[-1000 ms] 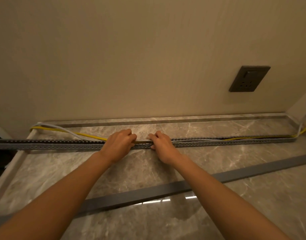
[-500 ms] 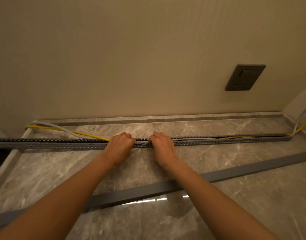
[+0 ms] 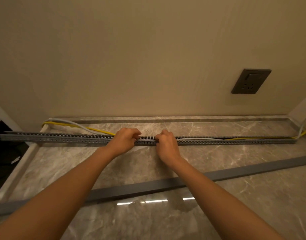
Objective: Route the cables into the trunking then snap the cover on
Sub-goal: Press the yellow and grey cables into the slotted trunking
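Observation:
A long grey slotted trunking [image 3: 62, 138] lies across the marble counter, parallel to the wall. A yellow cable [image 3: 98, 130] and a white cable [image 3: 76, 124] loop behind its left half and lie inside its right half, leaving at the far right end. My left hand [image 3: 124, 140] and my right hand [image 3: 166, 142] rest close together on the trunking's middle, fingers curled over its top edge; whether they pinch the cables is hidden. The grey cover strip [image 3: 166, 185] lies loose on the counter near me, running diagonally under both forearms.
The marble counter [image 3: 235, 161] has a raised rim at the back and left. A dark wall socket [image 3: 251, 81] sits on the beige wall at upper right. Beyond the left edge is a dark drop. A side wall closes the right end.
Both hands have stayed on the trunking's middle, with the fingers curling tighter over its edge. The view has shifted slightly; the cables look unchanged.

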`<control>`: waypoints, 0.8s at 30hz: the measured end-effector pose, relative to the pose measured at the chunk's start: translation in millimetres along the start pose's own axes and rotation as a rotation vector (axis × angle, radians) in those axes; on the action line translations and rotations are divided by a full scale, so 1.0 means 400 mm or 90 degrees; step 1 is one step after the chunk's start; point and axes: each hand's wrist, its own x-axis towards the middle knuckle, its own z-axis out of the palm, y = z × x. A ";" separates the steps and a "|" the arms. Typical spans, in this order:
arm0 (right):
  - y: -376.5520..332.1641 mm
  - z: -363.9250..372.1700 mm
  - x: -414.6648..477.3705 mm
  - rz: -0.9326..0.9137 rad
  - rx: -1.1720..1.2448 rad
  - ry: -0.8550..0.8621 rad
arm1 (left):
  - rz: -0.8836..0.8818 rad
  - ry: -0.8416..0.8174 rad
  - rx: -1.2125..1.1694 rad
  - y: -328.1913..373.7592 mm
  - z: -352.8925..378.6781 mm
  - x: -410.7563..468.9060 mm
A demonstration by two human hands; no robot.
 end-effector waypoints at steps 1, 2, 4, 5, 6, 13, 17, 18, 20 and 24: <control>-0.013 0.002 0.001 0.002 0.007 0.010 | -0.006 0.017 -0.049 -0.011 -0.009 -0.005; -0.028 0.005 0.003 0.003 0.014 0.015 | -0.011 0.036 -0.069 -0.024 -0.018 -0.009; -0.062 0.013 0.008 0.002 0.033 0.008 | -0.029 0.062 -0.059 -0.059 -0.032 -0.013; -0.080 0.017 0.011 0.001 0.041 0.001 | -0.043 0.066 -0.050 -0.078 -0.039 -0.013; -0.098 0.022 0.014 -0.001 0.050 -0.005 | -0.057 0.064 -0.039 -0.098 -0.047 -0.013; -0.228 0.065 0.047 0.002 0.139 -0.061 | -0.085 -0.048 0.106 -0.228 -0.127 -0.010; -0.273 0.077 0.069 0.025 0.158 -0.094 | -0.104 -0.060 0.112 -0.265 -0.163 -0.004; -0.279 0.078 0.075 0.027 0.155 -0.104 | -0.111 -0.056 0.109 -0.271 -0.167 -0.001; -0.284 0.078 0.083 0.034 0.165 -0.111 | -0.123 -0.036 0.098 -0.278 -0.164 0.002; -0.273 0.081 0.090 0.065 0.223 -0.080 | -0.140 0.052 0.050 -0.270 -0.139 -0.005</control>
